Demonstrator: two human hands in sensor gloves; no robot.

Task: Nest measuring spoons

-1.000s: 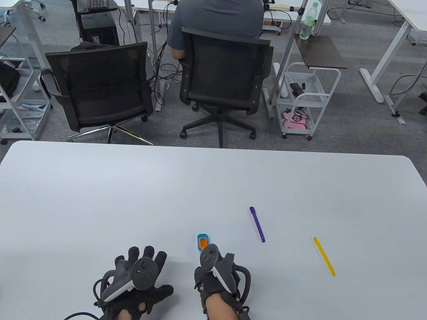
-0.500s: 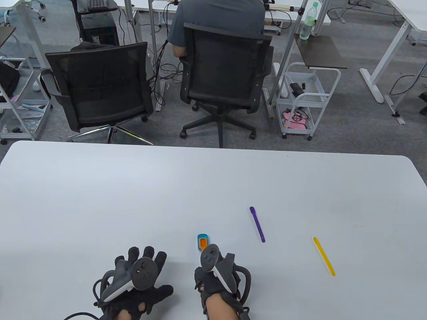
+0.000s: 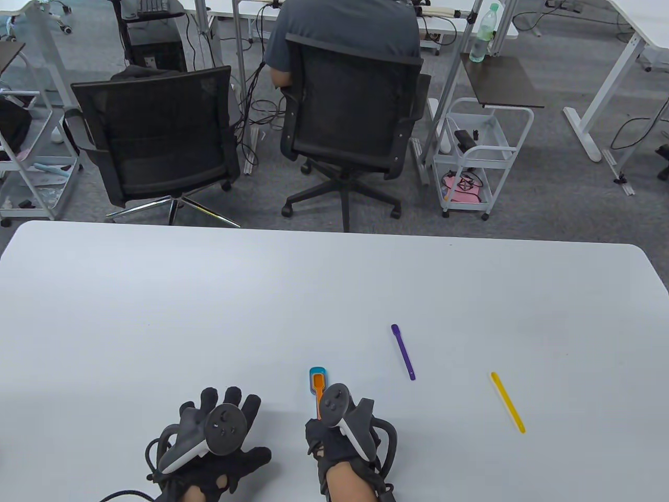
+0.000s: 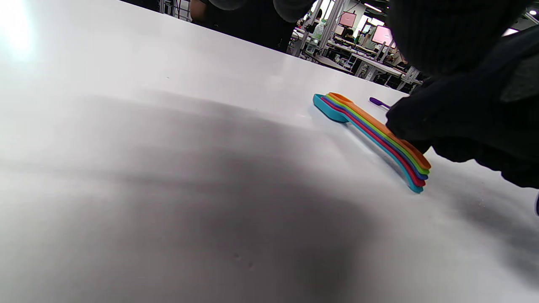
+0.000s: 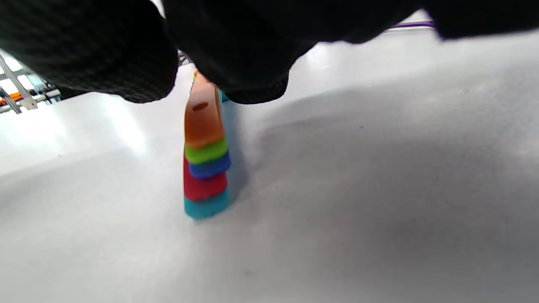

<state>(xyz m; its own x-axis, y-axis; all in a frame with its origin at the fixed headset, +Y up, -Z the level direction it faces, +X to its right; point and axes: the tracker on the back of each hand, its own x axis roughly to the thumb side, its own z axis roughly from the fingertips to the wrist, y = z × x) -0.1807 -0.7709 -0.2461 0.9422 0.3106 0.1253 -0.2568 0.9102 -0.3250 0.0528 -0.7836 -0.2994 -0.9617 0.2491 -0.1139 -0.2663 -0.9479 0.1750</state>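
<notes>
A nested stack of measuring spoons, teal at the bottom and orange on top, lies on the white table. My right hand pinches the stack's handles near their ends; this shows in the left wrist view and the right wrist view. A purple spoon and a yellow spoon lie apart to the right. My left hand rests flat on the table with fingers spread, left of the stack.
The table's far edge faces two black office chairs and a seated person. A white cart stands behind on the right.
My right hand has shifted slightly right and back, uncovering the orange handle of the stack. The left hand and the purple and yellow spoons have not moved.
</notes>
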